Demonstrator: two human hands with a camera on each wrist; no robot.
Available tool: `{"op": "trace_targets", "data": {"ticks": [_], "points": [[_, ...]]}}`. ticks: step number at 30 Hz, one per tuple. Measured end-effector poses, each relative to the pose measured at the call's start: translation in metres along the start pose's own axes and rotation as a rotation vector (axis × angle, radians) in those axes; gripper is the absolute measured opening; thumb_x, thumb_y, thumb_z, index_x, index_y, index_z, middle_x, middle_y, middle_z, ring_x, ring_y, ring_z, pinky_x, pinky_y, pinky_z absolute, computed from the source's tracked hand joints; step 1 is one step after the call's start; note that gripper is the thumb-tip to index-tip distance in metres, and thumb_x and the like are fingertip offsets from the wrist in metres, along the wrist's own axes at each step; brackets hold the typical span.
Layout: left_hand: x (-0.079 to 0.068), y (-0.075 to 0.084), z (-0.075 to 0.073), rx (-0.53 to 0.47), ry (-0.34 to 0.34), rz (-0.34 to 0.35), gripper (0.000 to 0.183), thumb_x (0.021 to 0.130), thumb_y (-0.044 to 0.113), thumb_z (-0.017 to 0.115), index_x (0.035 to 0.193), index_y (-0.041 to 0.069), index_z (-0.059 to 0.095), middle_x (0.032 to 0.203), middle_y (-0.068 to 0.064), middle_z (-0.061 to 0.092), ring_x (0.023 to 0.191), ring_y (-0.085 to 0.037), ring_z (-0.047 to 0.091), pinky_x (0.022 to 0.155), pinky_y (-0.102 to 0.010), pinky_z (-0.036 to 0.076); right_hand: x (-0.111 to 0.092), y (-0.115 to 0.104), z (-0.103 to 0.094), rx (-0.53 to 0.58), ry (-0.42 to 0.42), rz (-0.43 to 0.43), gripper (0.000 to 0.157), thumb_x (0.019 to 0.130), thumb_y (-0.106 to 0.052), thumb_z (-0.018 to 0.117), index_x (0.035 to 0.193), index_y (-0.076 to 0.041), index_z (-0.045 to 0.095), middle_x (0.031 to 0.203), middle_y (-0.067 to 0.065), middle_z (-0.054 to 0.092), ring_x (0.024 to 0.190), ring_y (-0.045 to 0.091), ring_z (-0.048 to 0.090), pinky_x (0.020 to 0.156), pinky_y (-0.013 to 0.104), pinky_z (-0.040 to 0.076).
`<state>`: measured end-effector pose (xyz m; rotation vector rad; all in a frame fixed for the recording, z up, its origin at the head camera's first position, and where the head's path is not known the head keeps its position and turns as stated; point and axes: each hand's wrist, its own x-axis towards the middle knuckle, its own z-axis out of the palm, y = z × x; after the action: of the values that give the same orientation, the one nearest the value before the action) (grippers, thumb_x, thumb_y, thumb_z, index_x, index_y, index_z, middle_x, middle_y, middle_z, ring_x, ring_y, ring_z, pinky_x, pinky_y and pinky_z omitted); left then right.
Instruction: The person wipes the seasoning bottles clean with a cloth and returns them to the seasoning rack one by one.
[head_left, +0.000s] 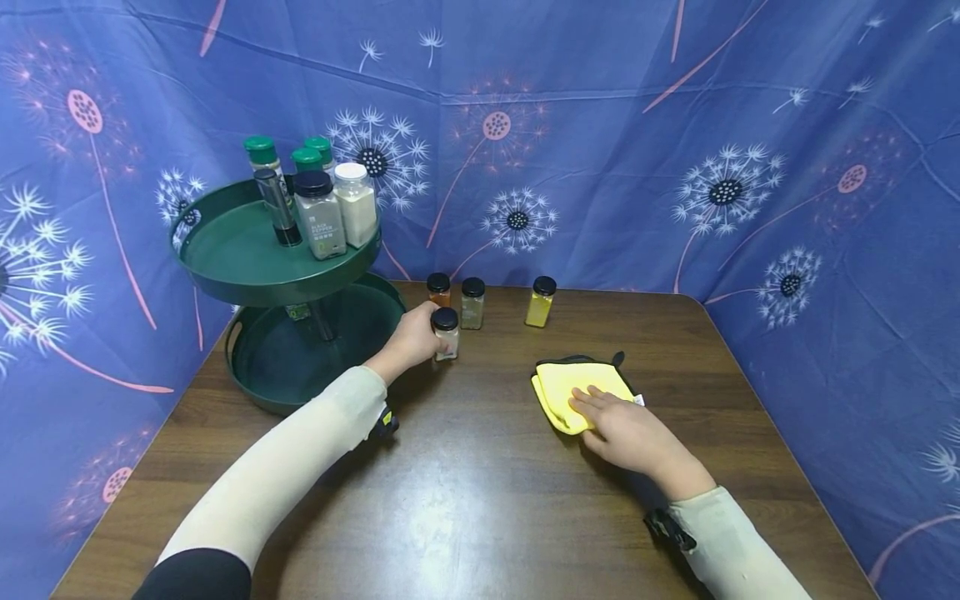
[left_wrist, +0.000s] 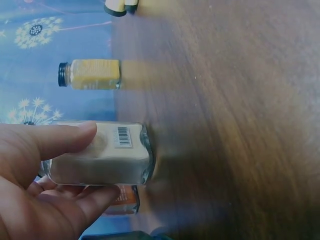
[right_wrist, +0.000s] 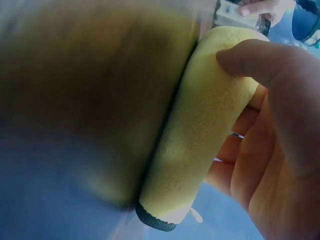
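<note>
My left hand (head_left: 413, 339) pinches a small square glass spice jar (head_left: 447, 343) with a black lid, between thumb and fingers. In the left wrist view the jar (left_wrist: 107, 155) shows pale contents and a barcode label, its base close to the tabletop. Just behind it stand a jar with orange-red contents (head_left: 438, 286) and one with greyish-green contents (head_left: 472, 307). Off to their right is a jar with yellow contents (head_left: 540, 304). My right hand (head_left: 621, 427) rests with extended fingers on a folded yellow cloth (head_left: 581, 379) with dark edging; its thumb (right_wrist: 245, 57) touches the cloth's side.
A green two-tier round rack (head_left: 277, 292) stands at the table's left. Its upper tier carries a black pepper jar (head_left: 321, 221), a white-lidded jar (head_left: 356, 208), a dark slim bottle (head_left: 277, 208) and several green-capped bottles. Patterned blue fabric (head_left: 600, 167) hangs behind the wooden table (head_left: 480, 483).
</note>
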<state>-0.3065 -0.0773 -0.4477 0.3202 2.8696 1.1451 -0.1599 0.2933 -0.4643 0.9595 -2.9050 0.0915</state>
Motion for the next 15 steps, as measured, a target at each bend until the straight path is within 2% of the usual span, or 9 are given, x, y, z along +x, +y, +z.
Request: {"op": "trace_targets", "data": {"ticks": [8,15], "points": [[-0.015,0.008,-0.002,-0.062,0.013,0.054,0.055,0.074,0.015,0.090,0.120,0.008,0.061,0.106,-0.008,0.072,0.094,-0.024,0.067,0.082,-0.042,0.054,0.001,0.005,-0.002,0.086,0.013,0.065,0.054,0.094,-0.024,0.069,0.142,-0.002,0.059,0.140,0.021,0.062,0.130,0.037,0.060,0.104,0.053,0.048],[-0.033,0.016,0.000,-0.142,-0.007,0.080,0.056,0.075,0.016,0.091,0.122,0.008,0.062,0.106,-0.006,0.072,0.095,-0.021,0.067,0.082,-0.040,0.055,0.003,0.008,-0.003,0.147,0.046,0.141,0.047,0.095,-0.027,0.070,0.136,-0.006,0.063,0.127,0.015,0.070,0.112,0.030,0.069,0.093,0.052,0.054]]}}
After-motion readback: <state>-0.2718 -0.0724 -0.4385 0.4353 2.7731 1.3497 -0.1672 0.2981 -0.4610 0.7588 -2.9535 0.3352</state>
